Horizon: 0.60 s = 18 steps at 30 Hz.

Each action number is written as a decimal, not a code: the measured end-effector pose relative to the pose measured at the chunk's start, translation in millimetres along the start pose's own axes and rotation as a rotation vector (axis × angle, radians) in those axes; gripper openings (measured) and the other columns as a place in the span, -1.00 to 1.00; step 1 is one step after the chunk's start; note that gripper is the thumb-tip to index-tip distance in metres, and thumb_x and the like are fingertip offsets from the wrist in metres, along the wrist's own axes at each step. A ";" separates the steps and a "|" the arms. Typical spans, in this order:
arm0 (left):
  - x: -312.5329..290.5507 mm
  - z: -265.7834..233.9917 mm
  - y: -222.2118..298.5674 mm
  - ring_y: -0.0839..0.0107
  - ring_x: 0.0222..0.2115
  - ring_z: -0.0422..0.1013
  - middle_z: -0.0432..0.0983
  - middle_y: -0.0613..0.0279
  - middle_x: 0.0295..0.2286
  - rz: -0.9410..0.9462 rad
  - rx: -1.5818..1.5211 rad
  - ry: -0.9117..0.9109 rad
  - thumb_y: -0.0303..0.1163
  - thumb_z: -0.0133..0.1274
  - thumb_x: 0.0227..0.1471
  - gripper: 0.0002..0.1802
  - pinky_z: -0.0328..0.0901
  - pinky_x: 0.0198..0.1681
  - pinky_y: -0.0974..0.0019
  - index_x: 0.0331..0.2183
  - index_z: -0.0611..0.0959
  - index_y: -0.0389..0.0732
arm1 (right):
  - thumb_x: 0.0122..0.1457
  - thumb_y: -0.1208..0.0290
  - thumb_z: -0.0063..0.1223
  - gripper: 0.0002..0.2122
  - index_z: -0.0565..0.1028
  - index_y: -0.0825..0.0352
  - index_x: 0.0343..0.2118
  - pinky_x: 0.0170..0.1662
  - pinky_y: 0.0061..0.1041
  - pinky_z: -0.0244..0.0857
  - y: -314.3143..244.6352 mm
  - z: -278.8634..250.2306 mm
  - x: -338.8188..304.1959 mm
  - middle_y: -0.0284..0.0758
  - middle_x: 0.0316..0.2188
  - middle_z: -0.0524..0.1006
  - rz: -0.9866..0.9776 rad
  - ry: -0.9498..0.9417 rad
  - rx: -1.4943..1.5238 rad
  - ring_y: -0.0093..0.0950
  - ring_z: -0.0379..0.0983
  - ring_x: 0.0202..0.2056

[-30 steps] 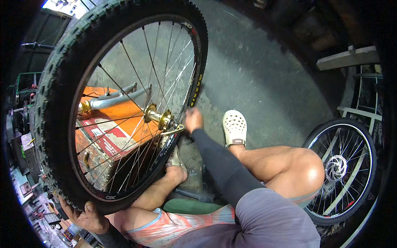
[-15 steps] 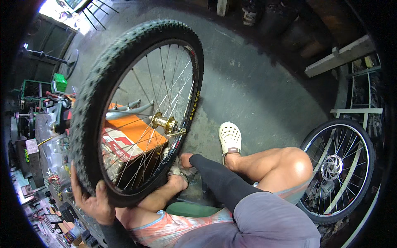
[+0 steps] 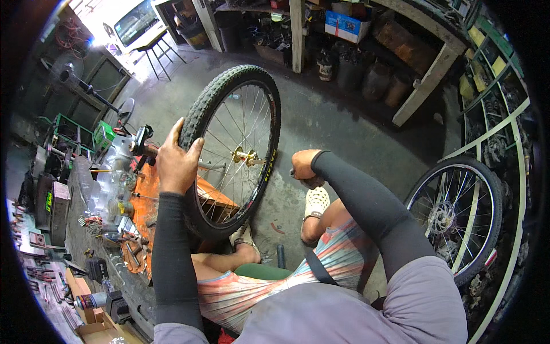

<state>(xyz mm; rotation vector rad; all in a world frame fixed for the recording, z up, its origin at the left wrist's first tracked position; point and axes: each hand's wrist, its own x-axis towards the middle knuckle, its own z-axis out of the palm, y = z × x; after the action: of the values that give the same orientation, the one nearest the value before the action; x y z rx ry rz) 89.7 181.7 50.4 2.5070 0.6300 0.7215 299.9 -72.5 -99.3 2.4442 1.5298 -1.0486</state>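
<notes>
Ahead of the person's left leg (image 3: 223,264), a wheel (image 3: 245,156) stands nearly upright, leaning slightly; whether it touches the floor (image 3: 349,126) cannot be told. The left grip (image 3: 176,163) is on the near left side of the tyre (image 3: 203,112), thumb apart from the fingers, clasping the tread. Right of the wheel and clear of it, the right grip (image 3: 305,165) is bent inward, overlapping the toe of a pale clog (image 3: 317,202); its fingers are dark, and whether it is closed on anything cannot be told. A silver tube (image 3: 213,165) shows behind the spokes, beside the gold hub (image 3: 240,156). To the left, a cluttered tabletop (image 3: 81,243) carries clear bottles (image 3: 118,163). At far right, a second wheel (image 3: 452,221) with a disc (image 3: 441,218) leans by a pale rack (image 3: 518,155).
</notes>
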 end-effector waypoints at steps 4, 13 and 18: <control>20.3 6.3 -16.0 -0.04 0.00 0.65 0.69 -0.23 -0.04 0.053 0.021 0.023 -0.20 0.39 0.08 -0.26 0.48 0.09 0.08 0.22 0.59 -0.33 | 0.18 0.32 0.17 -0.75 0.72 0.44 -0.32 -0.12 -0.13 0.58 -41.3 21.8 -37.0 0.04 -0.31 0.72 -0.052 -0.024 0.269 -0.07 0.73 -0.22; 32.2 -0.6 -49.2 0.15 0.02 0.63 0.66 -0.20 0.04 0.057 -0.042 -0.023 -0.26 0.41 0.15 -0.25 0.44 0.16 0.18 0.23 0.54 -0.46 | 0.18 0.37 0.18 -0.72 0.69 0.48 -0.17 -0.04 -0.08 0.57 -123.8 63.2 -55.5 0.09 -0.22 0.71 -0.557 -0.007 0.178 0.01 0.69 -0.09; 39.1 4.0 -60.8 0.26 0.05 0.56 0.61 -0.06 0.06 0.053 -0.134 -0.032 -0.35 0.37 0.21 -0.31 0.40 0.19 0.22 0.25 0.51 -0.48 | 0.11 0.42 0.17 -0.75 0.75 0.41 -0.22 -0.06 -0.13 0.59 -117.5 71.2 -48.0 0.01 -0.20 0.74 -0.404 0.032 -0.025 -0.10 0.73 -0.12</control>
<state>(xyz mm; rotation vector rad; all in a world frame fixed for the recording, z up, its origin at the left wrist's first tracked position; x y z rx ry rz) 103.6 249.6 29.6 2.4149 0.4885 0.7168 154.7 -79.0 -92.8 2.1943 2.0910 -1.0355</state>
